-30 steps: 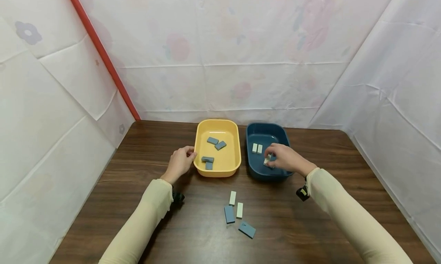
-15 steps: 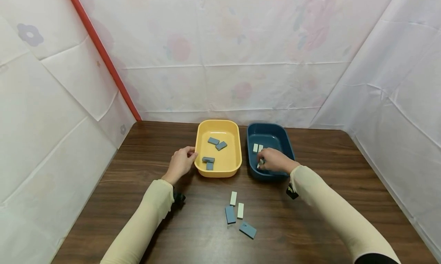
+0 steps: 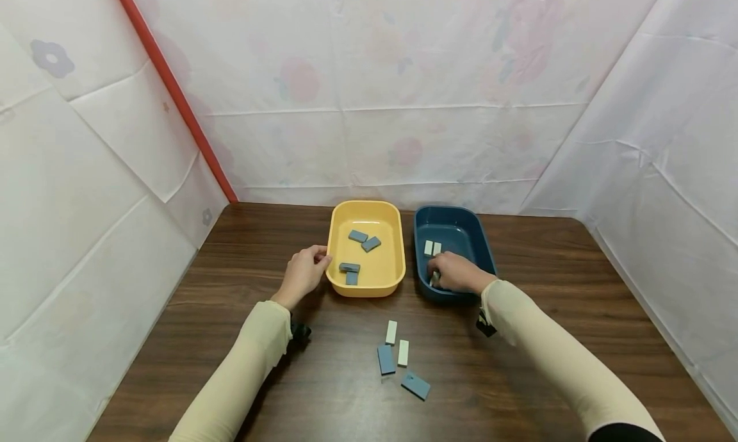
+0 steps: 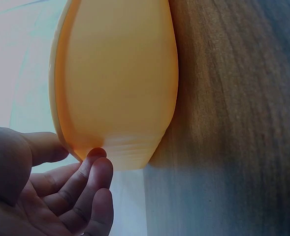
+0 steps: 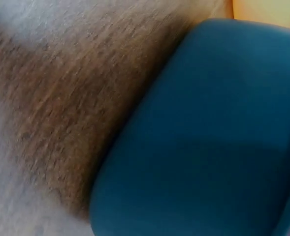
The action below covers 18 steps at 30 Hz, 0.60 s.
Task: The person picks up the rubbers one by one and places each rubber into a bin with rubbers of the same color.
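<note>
My left hand [image 3: 302, 273] is at the left side of the yellow tub [image 3: 394, 277]. In the left wrist view its thumb and fingers [image 4: 99, 172] pinch the tub's rim. Inside this tub lie several grey-blue blocks [image 3: 371, 244]. My right hand [image 3: 459, 273] reaches down into the dark blue tub [image 3: 459, 220] and holds a pale block [image 3: 435, 278], mostly hidden by the fingers. Just beyond that hand, two pale blocks [image 3: 428, 248] lie side by side on the tub floor. The right wrist view shows only the blue tub's outer wall [image 5: 199, 123], not the fingers.
On the brown wooden table [image 3: 323, 378], in front of the tubs, lie two pale blocks [image 3: 403, 353] and two grey-blue blocks [image 3: 415, 385]. Both tubs stand near the back edge, before a white patterned cloth [image 3: 357, 147]. A red pole [image 3: 173, 90] runs up at the left.
My right hand has moved left and lower inside the blue tub, with the pale block still in its fingers. The left hand stays at the yellow tub's rim.
</note>
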Tool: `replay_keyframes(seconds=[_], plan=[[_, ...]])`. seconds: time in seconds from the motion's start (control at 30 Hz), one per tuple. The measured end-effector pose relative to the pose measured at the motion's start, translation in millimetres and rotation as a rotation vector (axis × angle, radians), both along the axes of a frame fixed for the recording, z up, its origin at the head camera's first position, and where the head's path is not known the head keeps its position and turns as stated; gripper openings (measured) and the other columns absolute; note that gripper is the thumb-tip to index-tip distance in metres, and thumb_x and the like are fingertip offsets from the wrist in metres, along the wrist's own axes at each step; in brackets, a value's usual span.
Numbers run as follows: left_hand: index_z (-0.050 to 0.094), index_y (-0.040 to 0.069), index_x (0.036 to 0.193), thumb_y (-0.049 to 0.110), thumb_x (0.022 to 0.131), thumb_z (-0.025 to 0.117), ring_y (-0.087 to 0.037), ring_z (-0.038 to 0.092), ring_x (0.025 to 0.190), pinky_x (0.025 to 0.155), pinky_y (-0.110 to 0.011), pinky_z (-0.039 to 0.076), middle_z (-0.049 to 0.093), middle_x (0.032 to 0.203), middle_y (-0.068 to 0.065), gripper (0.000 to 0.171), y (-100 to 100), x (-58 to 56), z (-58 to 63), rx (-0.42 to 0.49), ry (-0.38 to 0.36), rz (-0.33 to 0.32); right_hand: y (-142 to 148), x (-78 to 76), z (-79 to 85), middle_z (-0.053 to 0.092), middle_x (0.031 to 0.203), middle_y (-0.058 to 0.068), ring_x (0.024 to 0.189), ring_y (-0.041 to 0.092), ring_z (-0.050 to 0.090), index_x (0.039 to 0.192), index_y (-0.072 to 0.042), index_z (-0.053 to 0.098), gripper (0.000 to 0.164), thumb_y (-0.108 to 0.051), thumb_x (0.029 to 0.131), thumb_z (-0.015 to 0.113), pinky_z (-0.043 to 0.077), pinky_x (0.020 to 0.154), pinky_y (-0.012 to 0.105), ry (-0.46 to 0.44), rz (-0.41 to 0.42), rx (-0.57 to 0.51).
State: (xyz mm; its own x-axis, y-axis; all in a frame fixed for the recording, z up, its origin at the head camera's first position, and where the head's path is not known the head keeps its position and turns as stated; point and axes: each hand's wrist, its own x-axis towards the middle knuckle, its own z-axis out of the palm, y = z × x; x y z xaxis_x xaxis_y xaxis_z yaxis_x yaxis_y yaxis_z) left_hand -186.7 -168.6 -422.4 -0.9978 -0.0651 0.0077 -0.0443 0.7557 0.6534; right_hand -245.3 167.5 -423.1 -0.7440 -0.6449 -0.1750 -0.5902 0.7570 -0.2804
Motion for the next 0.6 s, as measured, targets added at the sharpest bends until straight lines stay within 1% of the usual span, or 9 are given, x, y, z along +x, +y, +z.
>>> replay_keyframes(seconds=[0.17,0.27,0.37,0.6], plan=[[0.06,0.004,0.131,0.025,0.1,0.055,-0.022,0.062,0.084,0.073,-0.034,0.049,0.069,0.108,-0.012,0.037,0,-0.5,-1.2,0.0,0.002,-0.003,8,3.9,9.1,0.065,0.103,0.005,0.09,0.019,0.06,0.101,-0.012,0.072,0.013,-0.019,0.092,0.066,0.051,0.079,0.039,-0.015,-0.058,-0.049],[0.059,0.004,0.131,0.024,0.1,0.054,-0.022,0.062,0.083,0.071,-0.033,0.048,0.069,0.108,-0.013,0.037,-1,-0.4,-1.7,0.0,0.003,-0.007,15,6.8,17.2,0.064,0.103,0.005,0.087,0.018,0.059,0.102,-0.012,0.071,0.014,-0.022,0.094,0.064,0.051,0.077,0.038,0.001,-0.087,-0.086],[0.059,0.003,0.132,0.023,0.101,0.054,-0.022,0.062,0.084,0.071,-0.033,0.049,0.069,0.109,-0.013,0.037,-1,-0.1,-1.8,-0.001,0.005,-0.011,23,9.7,24.8,0.063,0.101,0.005,0.086,0.018,0.059,0.103,-0.01,0.071,0.016,-0.021,0.094,0.063,0.05,0.077,0.039,0.018,-0.102,-0.133],[0.058,0.003,0.132,0.023,0.1,0.054,-0.022,0.062,0.085,0.072,-0.033,0.049,0.069,0.108,-0.013,0.038,-1,0.0,-1.1,-0.016,0.008,-0.015,41,15.9,38.0,0.066,0.1,0.006,0.093,0.022,0.061,0.105,-0.006,0.071,0.018,-0.018,0.095,0.063,0.051,0.083,0.043,0.076,-0.124,-0.201]])
